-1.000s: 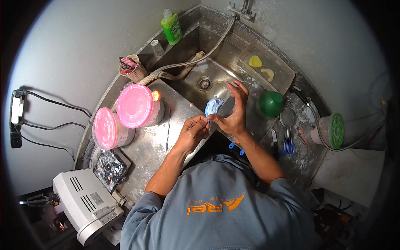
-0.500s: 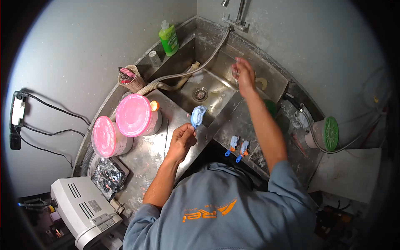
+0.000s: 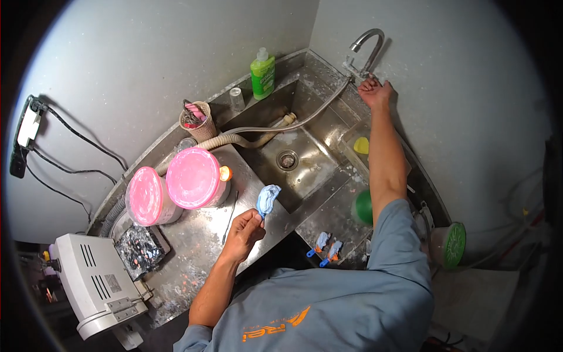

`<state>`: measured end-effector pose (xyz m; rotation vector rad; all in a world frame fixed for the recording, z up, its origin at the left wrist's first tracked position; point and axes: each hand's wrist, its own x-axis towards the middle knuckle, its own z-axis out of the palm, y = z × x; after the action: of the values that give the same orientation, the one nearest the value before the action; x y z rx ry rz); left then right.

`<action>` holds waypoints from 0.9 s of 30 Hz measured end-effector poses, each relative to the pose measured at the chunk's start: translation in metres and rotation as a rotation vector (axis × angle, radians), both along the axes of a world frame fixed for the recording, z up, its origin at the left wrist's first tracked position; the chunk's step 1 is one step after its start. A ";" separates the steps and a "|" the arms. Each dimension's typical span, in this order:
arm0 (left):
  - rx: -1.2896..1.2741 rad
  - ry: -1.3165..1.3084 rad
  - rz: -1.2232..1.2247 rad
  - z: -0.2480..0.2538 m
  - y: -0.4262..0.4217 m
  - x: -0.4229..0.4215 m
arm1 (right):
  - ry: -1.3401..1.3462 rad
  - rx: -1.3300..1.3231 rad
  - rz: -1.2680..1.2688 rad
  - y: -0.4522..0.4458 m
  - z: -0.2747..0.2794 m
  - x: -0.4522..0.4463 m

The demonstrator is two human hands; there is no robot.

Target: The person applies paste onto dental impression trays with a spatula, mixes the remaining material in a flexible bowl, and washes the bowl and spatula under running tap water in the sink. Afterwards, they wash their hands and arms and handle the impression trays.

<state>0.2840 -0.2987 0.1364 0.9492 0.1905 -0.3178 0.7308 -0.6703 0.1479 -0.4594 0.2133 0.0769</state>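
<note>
My left hand point(image 3: 244, 236) pinches the handle of a dental impression tray point(image 3: 268, 200) filled with pale blue impression material, held up over the steel counter by the sink. My right hand point(image 3: 375, 92) reaches to the wall at the back right. Its fingers are curled at the base of the faucet point(image 3: 377, 50), around the tap handle, which they mostly hide. Two more impression trays, one point(image 3: 322, 240) beside the other point(image 3: 333, 252), lie on the counter right of the sink, with blue handles and blue material on them.
The steel sink point(image 3: 319, 155) has a drain and a hose point(image 3: 252, 130) across it. Two pink-lidded tubs point(image 3: 192, 178) stand left. Green soap point(image 3: 263, 76) and a woven cup point(image 3: 199, 124) line the back ledge. A green bowl point(image 3: 363, 206) and grey machine point(image 3: 97, 281) sit at the sides.
My right hand has moved from over the sink up to the faucet's base. My left hand still holds the impression tray near the sink's front. The camera view has shifted, showing more of the faucet.
</note>
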 end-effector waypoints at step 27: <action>-0.044 -0.051 0.103 -0.009 -0.001 0.002 | 0.237 -0.297 -0.035 0.139 -0.089 -0.027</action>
<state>0.2858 -0.2995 0.1279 0.8998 0.1846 -0.2016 0.7035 -0.5313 0.0589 -0.7432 0.4691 0.0654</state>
